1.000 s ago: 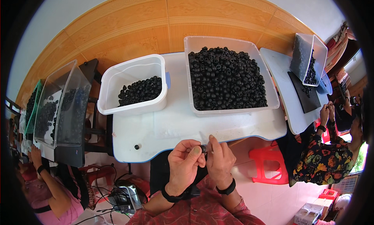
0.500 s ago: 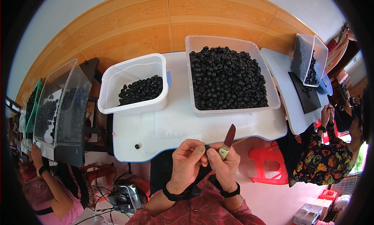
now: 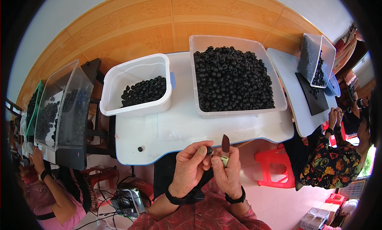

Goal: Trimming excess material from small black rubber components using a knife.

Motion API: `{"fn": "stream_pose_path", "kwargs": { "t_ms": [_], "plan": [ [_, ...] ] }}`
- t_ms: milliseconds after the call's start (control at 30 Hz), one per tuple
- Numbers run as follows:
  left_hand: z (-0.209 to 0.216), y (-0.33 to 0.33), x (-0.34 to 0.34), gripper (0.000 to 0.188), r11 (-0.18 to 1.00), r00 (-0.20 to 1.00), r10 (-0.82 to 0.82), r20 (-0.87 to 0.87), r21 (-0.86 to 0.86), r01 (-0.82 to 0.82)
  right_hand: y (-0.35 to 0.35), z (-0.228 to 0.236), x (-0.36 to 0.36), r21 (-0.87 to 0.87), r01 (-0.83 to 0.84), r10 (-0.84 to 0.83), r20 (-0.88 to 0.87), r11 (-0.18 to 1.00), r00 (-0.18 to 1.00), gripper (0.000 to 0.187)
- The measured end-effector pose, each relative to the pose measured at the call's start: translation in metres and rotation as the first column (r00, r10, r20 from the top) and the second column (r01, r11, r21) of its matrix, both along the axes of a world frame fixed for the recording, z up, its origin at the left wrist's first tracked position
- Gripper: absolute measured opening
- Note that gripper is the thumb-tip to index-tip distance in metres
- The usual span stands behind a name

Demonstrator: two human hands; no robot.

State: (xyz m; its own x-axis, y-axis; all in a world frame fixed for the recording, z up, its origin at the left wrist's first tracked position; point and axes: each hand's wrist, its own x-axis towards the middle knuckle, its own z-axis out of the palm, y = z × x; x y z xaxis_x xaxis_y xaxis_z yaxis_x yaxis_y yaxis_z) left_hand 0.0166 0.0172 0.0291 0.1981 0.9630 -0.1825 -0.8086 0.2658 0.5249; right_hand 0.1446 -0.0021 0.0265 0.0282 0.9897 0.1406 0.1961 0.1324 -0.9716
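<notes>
My left hand (image 3: 187, 168) pinches a small black round part (image 3: 209, 150) between thumb and fingers, just in front of the table's near edge. Close on its right, my right hand (image 3: 227, 172) grips a knife (image 3: 225, 143) by its pale green handle, with the dark blade pointing up and away from me. The blade stands apart from the part. Behind my hands, a large clear bin (image 3: 241, 115) is heaped with similar black parts, some showing a hole. To its left, a smaller white tub (image 3: 137, 112) holds a lower pile of them.
One loose black part (image 3: 140, 149) lies on the white table (image 3: 179, 128) at the left front. Co-workers sit at both sides, near a clear bin (image 3: 59, 106) on the left and a tipped bin (image 3: 324, 63) on the right. A red stool (image 3: 274, 166) stands right of me.
The knife has shifted left and down a little, and its blade now points more upright. My left hand has turned, so the black part shows more plainly.
</notes>
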Motion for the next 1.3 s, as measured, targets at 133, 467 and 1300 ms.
{"fn": "stream_pose_path", "kwargs": {
  "t_ms": [133, 467, 1300],
  "plan": [
    [0.002, 0.000, -0.002, 0.024, 1.000, 1.000, 0.003, 0.001, -0.015, -0.003, -0.002, 0.003, 0.000, -0.050, -0.009, 0.012, 0.045, 0.999, 0.999, 0.036],
    [-0.001, -0.001, -0.003, 0.022, 1.000, 0.994, 0.009, -0.111, 0.020, -0.007, 0.005, 0.013, -0.002, -0.092, -0.101, 0.116, 0.168, 0.991, 0.979, 0.027],
    [-0.006, -0.003, 0.002, 0.020, 0.998, 0.983, 0.058, -0.176, -0.021, -0.063, 0.010, 0.010, -0.006, 0.116, -0.062, 0.008, 0.421, 0.991, 0.907, 0.020]
  ]
}}
